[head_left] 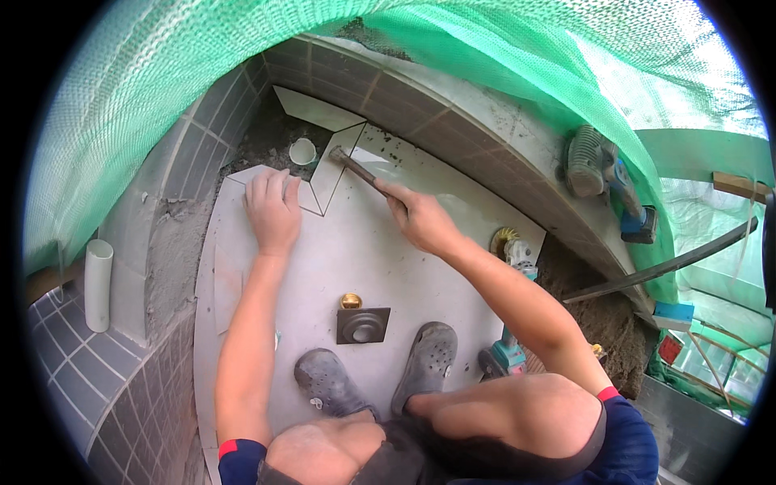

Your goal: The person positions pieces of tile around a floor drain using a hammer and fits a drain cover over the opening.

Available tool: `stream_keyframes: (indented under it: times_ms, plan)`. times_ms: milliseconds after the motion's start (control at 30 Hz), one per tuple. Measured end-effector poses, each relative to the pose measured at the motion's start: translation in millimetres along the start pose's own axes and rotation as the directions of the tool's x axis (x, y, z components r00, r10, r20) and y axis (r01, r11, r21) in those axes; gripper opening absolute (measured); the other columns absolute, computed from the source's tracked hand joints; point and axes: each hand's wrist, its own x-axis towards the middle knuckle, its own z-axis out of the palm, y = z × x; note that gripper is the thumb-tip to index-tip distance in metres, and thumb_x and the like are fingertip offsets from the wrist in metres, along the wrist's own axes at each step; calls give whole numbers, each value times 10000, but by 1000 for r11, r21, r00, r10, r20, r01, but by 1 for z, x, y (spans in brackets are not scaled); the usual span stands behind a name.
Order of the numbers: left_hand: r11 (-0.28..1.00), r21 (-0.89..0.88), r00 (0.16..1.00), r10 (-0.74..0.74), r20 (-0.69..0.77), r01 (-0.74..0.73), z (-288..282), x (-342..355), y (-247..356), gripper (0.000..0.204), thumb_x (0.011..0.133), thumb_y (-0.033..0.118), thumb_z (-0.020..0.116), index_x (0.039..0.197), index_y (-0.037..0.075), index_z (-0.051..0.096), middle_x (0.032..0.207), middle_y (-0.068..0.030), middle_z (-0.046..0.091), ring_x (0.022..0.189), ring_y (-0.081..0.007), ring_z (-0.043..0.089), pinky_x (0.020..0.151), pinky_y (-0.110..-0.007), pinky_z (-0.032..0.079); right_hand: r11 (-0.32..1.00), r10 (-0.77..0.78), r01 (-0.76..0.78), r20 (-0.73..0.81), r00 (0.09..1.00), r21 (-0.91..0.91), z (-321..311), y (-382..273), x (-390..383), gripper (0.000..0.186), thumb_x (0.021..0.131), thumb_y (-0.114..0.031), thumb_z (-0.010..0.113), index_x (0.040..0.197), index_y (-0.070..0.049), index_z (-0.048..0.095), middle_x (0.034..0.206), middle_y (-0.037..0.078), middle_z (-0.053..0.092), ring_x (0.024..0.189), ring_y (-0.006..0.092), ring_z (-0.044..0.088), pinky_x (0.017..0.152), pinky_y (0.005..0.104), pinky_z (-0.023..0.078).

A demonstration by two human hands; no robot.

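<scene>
My right hand (420, 217) is closed round the handle of a hammer (364, 171). The hammer's small head rests on, or just above, a narrow white cut tile (327, 174) with dark joint lines. To its left, my left hand (272, 212) lies with its fingers stretched over the edge of another white tile piece (307, 196). Between these pieces and the corner, a round white pipe end (302, 151) stands up from rough dark mortar (271, 139). Beyond it, a further angled white tile (317, 109) lies along the far wall.
A dark square drain cover (363, 326) and a brass round part (351, 301) lie near my shoes. A teal power tool (508, 354) and a yellow-wheeled grinder (517, 257) are at right. A blue power tool (630, 194), metal bar (671, 263), white tube (99, 285) and green netting (178, 105) surround me.
</scene>
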Motion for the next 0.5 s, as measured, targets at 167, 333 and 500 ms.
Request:
stream_keyframes:
  times_ms: [167, 333, 500]
  plan:
    - [982, 21, 942, 174, 288, -188, -10, -52, 39, 517, 962, 253, 654, 1379, -44, 576, 1468, -216, 550, 1409, -386, 462, 1167, -519, 352, 999, 16, -16, 14, 1000, -30, -2, 0, 2, 354, 1052, -152, 544, 1392, -114, 634, 1077, 233, 712, 932, 447, 665, 828, 471, 520]
    - [995, -20, 912, 96, 400, -96, -15, -70, 43, 641, 949, 225, 673, 1474, -82, 472, 1590, -238, 425, 1509, -392, 355, 1244, -530, 255, 996, -10, 12, 33, 999, -89, -4, -8, -10, 355, 1053, -148, 550, 1396, -117, 634, 1051, 234, 702, 883, 449, 642, 804, 466, 515]
    - [991, 0, 905, 123, 407, -135, -15, -70, 40, 693, 932, 250, 699, 1485, -90, 457, 1602, -232, 411, 1524, -385, 333, 1252, -528, 241, 999, -34, 34, 54, 998, -9, 0, -10, -16, 350, 1053, -134, 557, 1393, -117, 639, 1080, 236, 705, 918, 436, 660, 834, 448, 532]
